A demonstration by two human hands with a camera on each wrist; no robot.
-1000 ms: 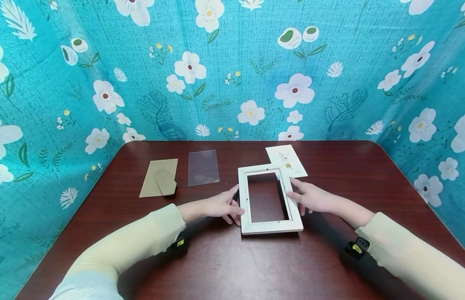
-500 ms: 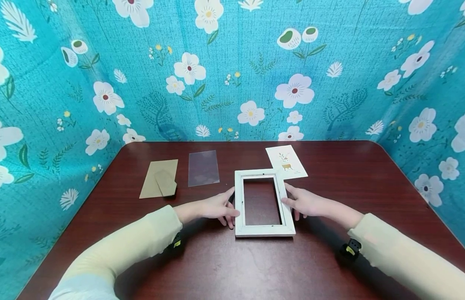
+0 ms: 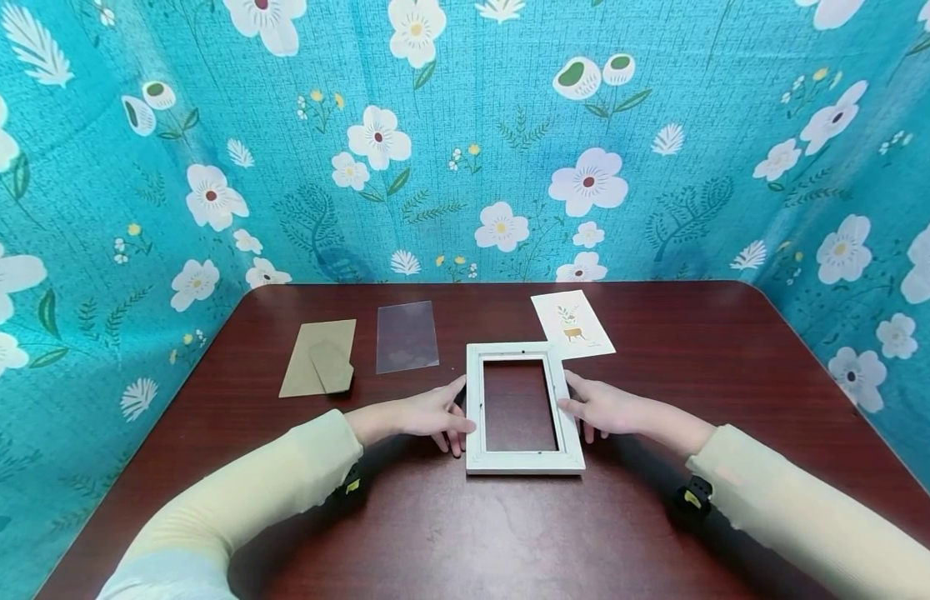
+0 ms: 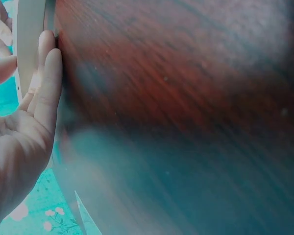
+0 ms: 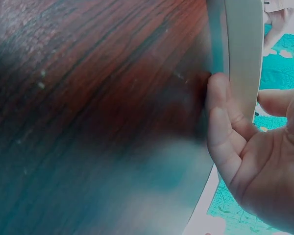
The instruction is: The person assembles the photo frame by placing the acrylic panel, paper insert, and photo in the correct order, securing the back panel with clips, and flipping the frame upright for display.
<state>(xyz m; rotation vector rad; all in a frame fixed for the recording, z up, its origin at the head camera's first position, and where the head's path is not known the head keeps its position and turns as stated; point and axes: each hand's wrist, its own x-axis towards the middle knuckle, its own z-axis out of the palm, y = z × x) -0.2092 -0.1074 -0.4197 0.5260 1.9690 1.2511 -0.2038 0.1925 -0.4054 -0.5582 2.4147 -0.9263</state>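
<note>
A white picture frame (image 3: 524, 463) with an open centre lies face down or nearly flat between my two hands, at the middle of the table. My left hand (image 3: 431, 412) grips its left side, thumb on the top face and fingers along the outer edge. On the opposite side my right hand (image 3: 613, 407) holds it the same way, thumb on top. Both wrist views show fingertips at the frame's lower edge, close to the tabletop; in the left one, the frame's side (image 4: 30, 54) stands beside the fingers. Whether the frame touches the table, I cannot tell.
Behind the frame lies a white card (image 3: 574, 325) with a printed plant. A clear sheet (image 3: 407, 337) is at the back, left of centre. Farther left rests a brown backing board (image 3: 315, 358) with a stand flap. A floral curtain (image 3: 465, 167) hangs behind the dark table (image 3: 405, 533).
Both hands have moved the picture frame left and slightly toward me, and it has turned a little straighter. More of the printed card now shows.
</note>
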